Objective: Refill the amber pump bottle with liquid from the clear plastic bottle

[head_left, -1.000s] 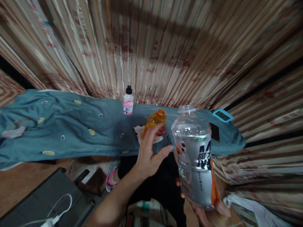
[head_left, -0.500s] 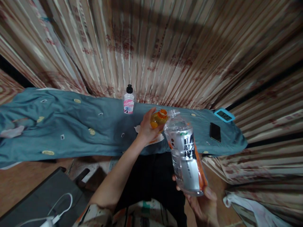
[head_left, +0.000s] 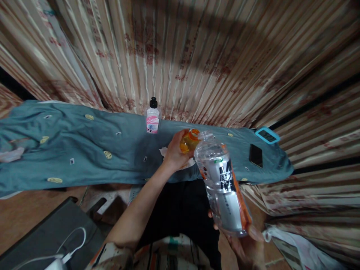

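1. Lying across the room, the teal cloth is taking up the whole left side; a white cable is looping over a dark box down low.
2. Next along, a pink-label btl w/ black cap is standing on the cloth, apart from both hands.
3. Mid-cloth, a white tissue is peeking out by the L hand, which is wrapping its fingers round the amber btl. Its base is hiding behind the hand, so I'm not telling if it's resting or lifted.
4. Just right, the clear btl, silver/orange label, is leaning its open mouth twd the amber one's. The mouths are sitting side by side; can't tell if they're touching.
5. Below, the R hand is clasping the clear btl's base, thumb on one side, fingertips on the other. A base hold is leaving the top wobbly, I'm thinking; gripping nearer mid-body would be helping.
6. For doing this well: holding the amber btl firm w/o squeezing, lining up both rims, tilting slowly, elbows in.
7. Far right, a black phone is lying near a blue-framed display, well apart from the work.
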Tool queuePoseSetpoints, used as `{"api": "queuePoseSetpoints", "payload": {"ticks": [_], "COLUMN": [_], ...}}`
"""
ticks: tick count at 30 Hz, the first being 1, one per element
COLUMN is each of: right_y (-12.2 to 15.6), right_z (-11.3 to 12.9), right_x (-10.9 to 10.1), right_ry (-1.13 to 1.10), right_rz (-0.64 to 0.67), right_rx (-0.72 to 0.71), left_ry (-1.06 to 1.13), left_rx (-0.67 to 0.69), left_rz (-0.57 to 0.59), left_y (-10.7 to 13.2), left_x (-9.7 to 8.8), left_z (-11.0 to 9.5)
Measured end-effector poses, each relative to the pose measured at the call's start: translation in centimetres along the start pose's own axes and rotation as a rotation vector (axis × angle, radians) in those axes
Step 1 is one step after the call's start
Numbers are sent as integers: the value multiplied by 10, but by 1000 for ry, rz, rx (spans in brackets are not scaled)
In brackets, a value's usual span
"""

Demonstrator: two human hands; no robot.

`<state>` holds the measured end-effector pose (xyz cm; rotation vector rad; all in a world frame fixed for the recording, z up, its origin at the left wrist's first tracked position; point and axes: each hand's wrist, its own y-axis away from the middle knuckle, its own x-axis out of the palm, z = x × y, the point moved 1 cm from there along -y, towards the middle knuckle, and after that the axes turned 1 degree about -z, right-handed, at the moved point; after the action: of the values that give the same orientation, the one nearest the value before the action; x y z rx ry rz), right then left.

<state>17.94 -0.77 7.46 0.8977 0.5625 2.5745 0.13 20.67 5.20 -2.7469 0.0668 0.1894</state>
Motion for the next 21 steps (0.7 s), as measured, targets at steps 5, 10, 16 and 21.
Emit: {"api": "queuePoseSetpoints", "payload": {"ticks": [5,10,16,21], "right_y": [2,9,20,25], "right_z": [2,7,10,12], "right_x": [-1,5,14,17], "right_ry": [34,58,124,170], "right_rz": [-10,-54,-131,-187], "right_rx": [-10,-12,-22,-25], "left_ry": [-1,-11,-2,2], "left_rx": [-5,17,23,23], "left_rz": [2,3,-4,4], "left_y": [0,2,5,6], "left_x": [-1,-1,0,0], "left_z": [0,2,5,4]}}
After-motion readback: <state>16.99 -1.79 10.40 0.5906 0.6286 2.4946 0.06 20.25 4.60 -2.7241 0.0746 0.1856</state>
